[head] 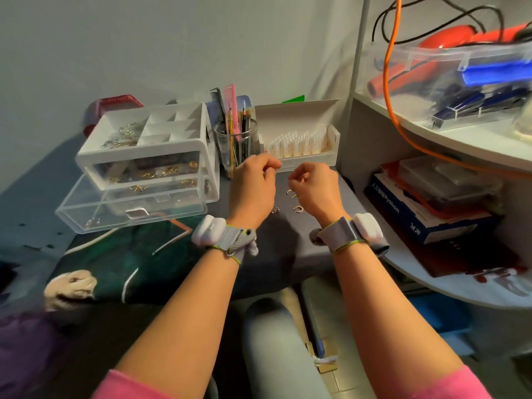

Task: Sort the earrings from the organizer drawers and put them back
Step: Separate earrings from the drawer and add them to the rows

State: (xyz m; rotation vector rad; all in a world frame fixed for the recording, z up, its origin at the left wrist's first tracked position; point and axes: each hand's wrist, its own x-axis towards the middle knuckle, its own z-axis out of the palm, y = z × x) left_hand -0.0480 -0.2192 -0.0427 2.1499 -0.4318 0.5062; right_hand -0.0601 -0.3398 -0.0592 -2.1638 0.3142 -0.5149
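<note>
A white organizer [149, 151] with clear drawers of gold earrings stands at the left of the grey table; its top tray holds silver earrings [123, 135]. A clear drawer [129, 207] is pulled out at the bottom. Loose earrings [290, 192] lie on the table between my hands, and more earrings [298, 209] lie nearer to me. My left hand [254, 185] has its fingers curled and seems to pinch something small at the fingertips. My right hand [315, 188] is curled too, fingertips pinched together above the loose earrings; what either holds is too small to see.
A glass cup of pens and combs [236, 139] and a white open box of small vials [299, 145] stand behind my hands. A shelf unit [431, 133] with plastic boxes, books and an orange cable is on the right. A dark printed cloth [121, 263] lies at the table's left front.
</note>
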